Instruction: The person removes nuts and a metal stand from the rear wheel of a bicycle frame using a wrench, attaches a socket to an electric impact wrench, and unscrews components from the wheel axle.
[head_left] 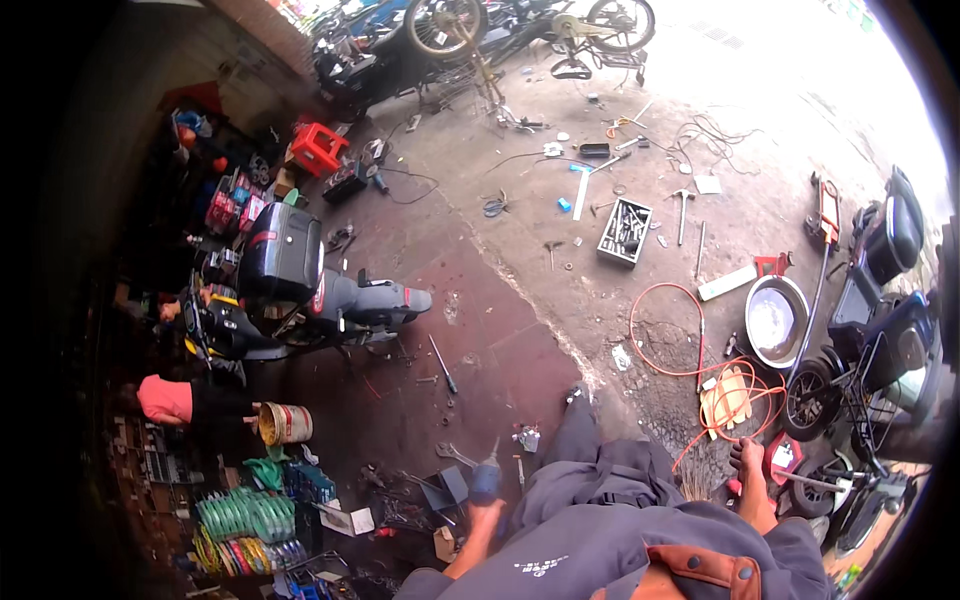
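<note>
My left hand (486, 517), low in the middle of the view, is closed around the lower end of a blue bottle-like thing (485, 482) with a thin pointed tip. Just left of that tip shows a silver spanner (456, 455); whether it touches the blue thing I cannot tell. My right hand (746, 454) hangs at my right side, fingers loosely curled and apart, with nothing visible in them. Near it are a red box-like thing (785, 457), an orange hose (700, 350) in loose coils and a pair of pale orange gloves (726, 403).
A dark scooter (365, 303) with a top box stands at left. Behind it, a person in a pink top (165, 399) is near a bucket (286, 423). Ahead lie a tray of sockets (625, 232) and a hammer (682, 215). A metal basin (776, 321) and parked scooters (890, 340) are at right.
</note>
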